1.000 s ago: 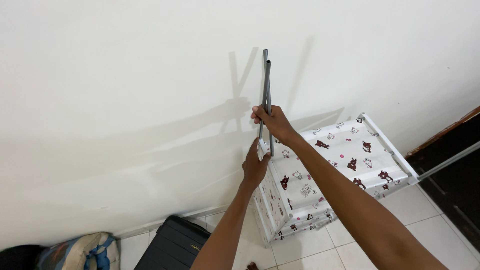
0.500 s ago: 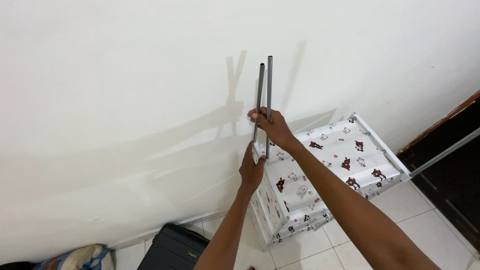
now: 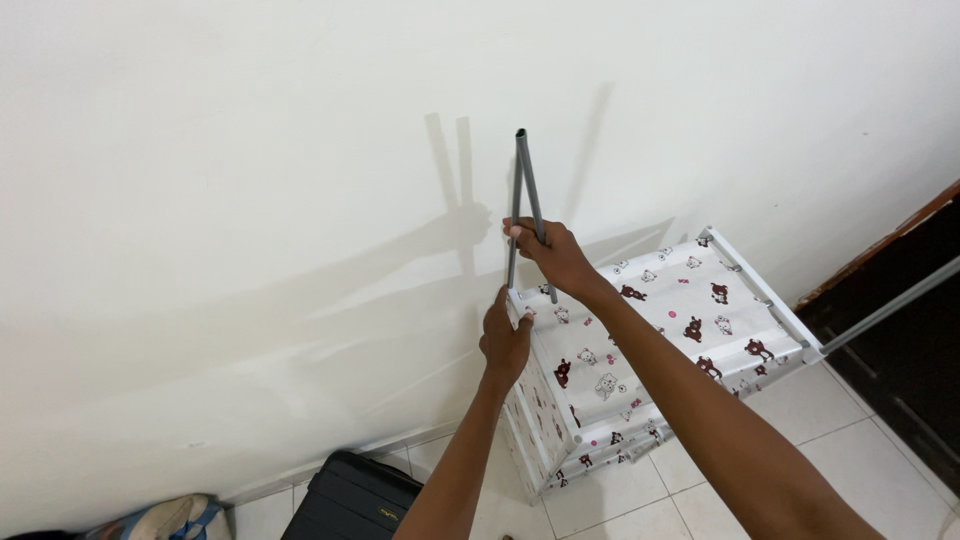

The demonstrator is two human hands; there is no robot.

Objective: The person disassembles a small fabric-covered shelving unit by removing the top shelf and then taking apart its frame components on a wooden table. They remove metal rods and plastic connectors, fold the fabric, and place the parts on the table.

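Right hand (image 3: 553,258) is wrapped around two thin grey metal tubes (image 3: 521,200), fingers closed on both at about mid-length. Long axes run near vertical against the white wall (image 3: 220,200). The tubes meet at the top tip and spread apart going down, a narrow inverted V. One drops straight down to the corner of the rack; the other slants down and right, its lower end passing behind the right hand.

Left hand (image 3: 506,338) is curled tight around the white plastic corner joint (image 3: 517,300) at the near top corner of the fabric shelf rack (image 3: 660,340), just under the right hand. Hands close together, not touching as far as I can tell.

The rack has a white cloth cover with a small brown bear print, a white frame, and stands on the pale tiled floor (image 3: 700,490) beside the wall. A long grey rod (image 3: 890,305) sticks out from the rack's far right corner, angled up to the right.

Black hard-shell suitcase (image 3: 350,500) on the floor lower left, with a blue and white bag (image 3: 170,520) further left. Dark wooden door frame (image 3: 900,330) at right edge.
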